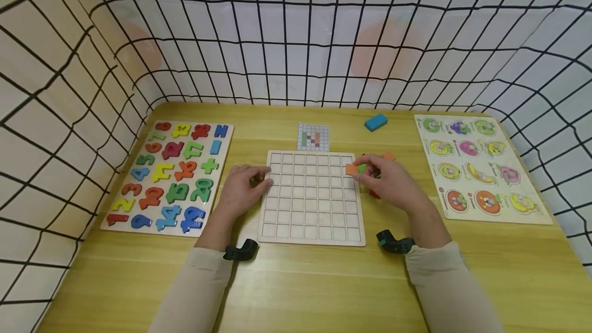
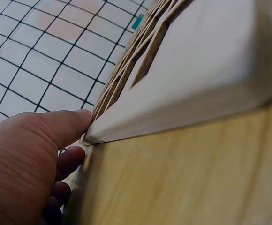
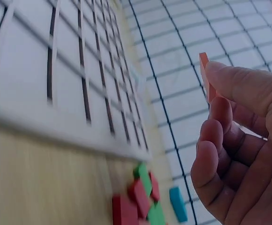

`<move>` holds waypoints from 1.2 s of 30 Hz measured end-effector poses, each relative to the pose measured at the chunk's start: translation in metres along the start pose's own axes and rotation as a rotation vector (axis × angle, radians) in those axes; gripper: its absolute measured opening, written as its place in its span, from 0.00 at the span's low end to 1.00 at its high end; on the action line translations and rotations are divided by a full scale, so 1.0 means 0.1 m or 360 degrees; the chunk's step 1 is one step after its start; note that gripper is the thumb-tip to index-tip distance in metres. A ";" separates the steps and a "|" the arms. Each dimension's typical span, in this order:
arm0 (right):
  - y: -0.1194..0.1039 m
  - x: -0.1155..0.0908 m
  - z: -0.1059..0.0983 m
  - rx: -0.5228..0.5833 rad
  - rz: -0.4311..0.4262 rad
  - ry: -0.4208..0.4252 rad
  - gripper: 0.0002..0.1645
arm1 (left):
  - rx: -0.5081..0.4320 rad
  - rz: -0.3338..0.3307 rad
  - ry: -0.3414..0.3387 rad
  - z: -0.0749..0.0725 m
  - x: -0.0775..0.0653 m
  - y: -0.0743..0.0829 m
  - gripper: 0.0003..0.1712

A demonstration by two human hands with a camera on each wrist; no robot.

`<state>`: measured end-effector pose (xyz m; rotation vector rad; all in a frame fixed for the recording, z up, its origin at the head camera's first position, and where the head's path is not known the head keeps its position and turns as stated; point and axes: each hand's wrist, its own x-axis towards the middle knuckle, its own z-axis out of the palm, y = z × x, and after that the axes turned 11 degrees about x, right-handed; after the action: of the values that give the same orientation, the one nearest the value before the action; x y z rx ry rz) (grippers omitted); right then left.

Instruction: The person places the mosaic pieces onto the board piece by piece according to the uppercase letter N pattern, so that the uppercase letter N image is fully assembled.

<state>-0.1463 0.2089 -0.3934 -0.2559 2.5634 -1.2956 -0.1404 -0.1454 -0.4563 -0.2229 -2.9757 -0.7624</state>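
Right hand (image 1: 388, 181) covering part of a heap of flat red and green blocks (image 3: 139, 196)
The right wrist view crops the heap at its bottom edge, so the count cannot be told. The pale wooden square-grid board (image 1: 311, 204) runs out of both wrist views, its near rim blurred. Captions on the cream fruit-picture board (image 1: 501, 216) are too small to read.
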 end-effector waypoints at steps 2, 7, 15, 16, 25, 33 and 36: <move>-0.04 0.00 0.05 0.0023 -0.0020 -0.0017 0.17 | -0.0008 0.0000 0.0003 0.00 0.00 0.00 0.21; -0.13 0.00 0.17 0.0024 -0.0044 -0.0018 0.16 | -0.0005 0.0004 0.0009 0.00 0.00 0.00 0.21; -0.28 0.03 0.34 0.0053 -0.0042 0.0009 0.15 | 0.0005 0.0009 0.0014 0.00 0.00 -0.02 0.21; -0.29 0.03 0.36 0.0054 -0.0044 0.0009 0.15 | 0.0004 0.0013 0.0014 0.00 0.00 -0.01 0.21; -0.21 0.12 0.50 0.0052 0.0050 -0.0097 0.14 | -0.0020 -0.0003 0.0001 0.03 0.02 0.00 0.21; -0.15 0.18 0.59 -0.0034 0.0124 -0.0133 0.15 | 0.0006 -0.0017 -0.0015 0.02 0.02 0.00 0.22; -0.14 0.19 0.60 -0.0044 0.0145 -0.0126 0.15 | -0.0005 -0.0023 -0.0014 0.03 0.02 0.00 0.22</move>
<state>-0.1455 0.1497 -0.4196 -0.1891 2.4977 -1.1941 -0.1420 -0.1438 -0.4584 -0.2053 -2.9877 -0.7700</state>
